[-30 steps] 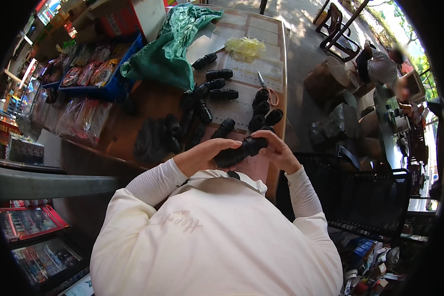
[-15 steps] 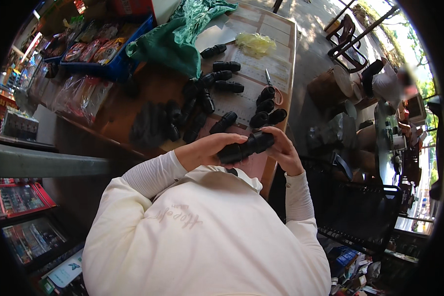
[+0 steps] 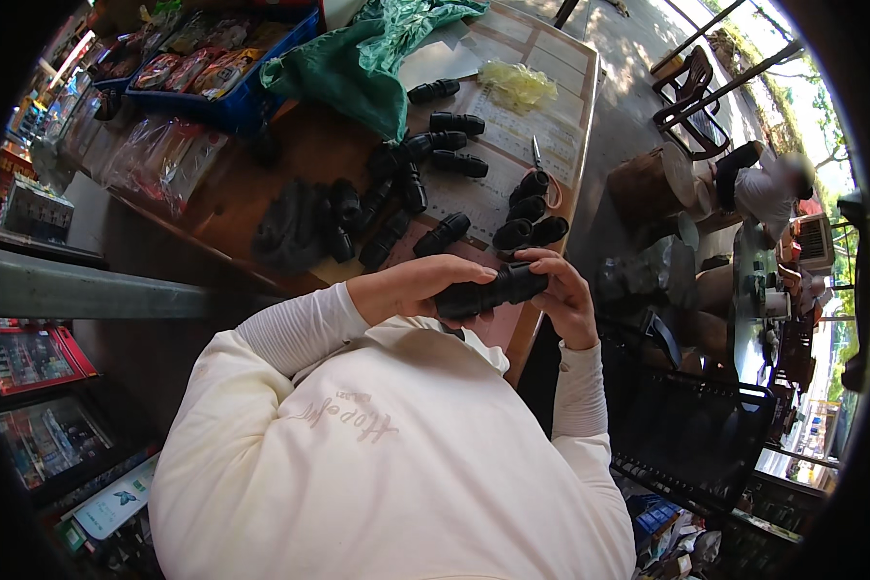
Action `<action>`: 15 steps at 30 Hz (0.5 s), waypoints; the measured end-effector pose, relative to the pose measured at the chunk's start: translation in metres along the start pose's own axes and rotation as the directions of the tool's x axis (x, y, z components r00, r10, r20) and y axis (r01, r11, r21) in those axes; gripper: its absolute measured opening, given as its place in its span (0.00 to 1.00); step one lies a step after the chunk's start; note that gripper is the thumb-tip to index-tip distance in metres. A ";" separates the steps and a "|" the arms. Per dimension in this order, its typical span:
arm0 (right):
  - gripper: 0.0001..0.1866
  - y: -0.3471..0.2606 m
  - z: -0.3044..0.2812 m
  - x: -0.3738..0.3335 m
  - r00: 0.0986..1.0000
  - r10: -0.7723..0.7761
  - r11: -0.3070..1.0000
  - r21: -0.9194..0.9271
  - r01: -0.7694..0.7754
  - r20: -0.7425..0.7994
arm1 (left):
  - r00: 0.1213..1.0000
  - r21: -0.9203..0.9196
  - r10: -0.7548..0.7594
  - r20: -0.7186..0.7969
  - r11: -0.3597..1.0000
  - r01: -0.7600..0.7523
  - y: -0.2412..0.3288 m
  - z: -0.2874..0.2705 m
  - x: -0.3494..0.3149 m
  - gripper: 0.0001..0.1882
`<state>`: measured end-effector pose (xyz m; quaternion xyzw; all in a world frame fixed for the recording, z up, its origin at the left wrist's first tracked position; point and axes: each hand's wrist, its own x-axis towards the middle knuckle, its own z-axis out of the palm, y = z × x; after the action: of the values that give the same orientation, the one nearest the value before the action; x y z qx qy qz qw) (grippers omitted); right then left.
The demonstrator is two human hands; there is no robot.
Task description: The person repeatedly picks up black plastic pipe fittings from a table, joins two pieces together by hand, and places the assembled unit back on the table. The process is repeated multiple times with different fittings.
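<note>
In the head view, a black fitting [image 3: 478, 298] is held crosswise just over the near right corner of the tabletop [image 3: 213, 224]. The left hand [image 3: 406, 287] grips its left end, thumb on top and fingers curled beneath; the right hand [image 3: 565, 302] has its fingers closed on the right end. Loose black fittings [image 3: 442, 235] lie beyond the hands, four of them grouped by the right edge next to scissors [image 3: 537, 155]. A yellowish clear plastic bundle [image 3: 517, 89] lies toward the far right corner, with a green plastic bag [image 3: 348, 75] to its left. Near the front edge is a dark grey, crumpled thing [image 3: 290, 227], perhaps a glove; shadow blurs it.
</note>
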<state>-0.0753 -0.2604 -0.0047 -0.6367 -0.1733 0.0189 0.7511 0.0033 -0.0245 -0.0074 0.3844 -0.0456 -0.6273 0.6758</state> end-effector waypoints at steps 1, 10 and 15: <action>0.20 -0.001 0.001 0.000 1.000 -0.003 1.000 0.010 0.003 0.002 | 0.999 -0.042 -0.021 0.032 0.999 0.022 0.000 0.000 -0.001 0.21; 0.20 0.000 0.001 -0.002 0.999 -0.026 1.000 0.007 0.026 -0.037 | 0.992 -0.150 -0.059 0.114 0.986 0.076 -0.002 -0.004 0.003 0.23; 0.22 0.010 -0.007 -0.011 0.991 0.094 0.995 0.044 -0.090 -0.098 | 0.993 -0.094 -0.046 0.108 0.994 0.057 -0.006 -0.006 0.007 0.22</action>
<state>-0.0813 -0.2680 -0.0174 -0.6293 -0.1056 0.0252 0.7696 0.0028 -0.0275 -0.0179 0.3183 -0.0409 -0.6656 0.6738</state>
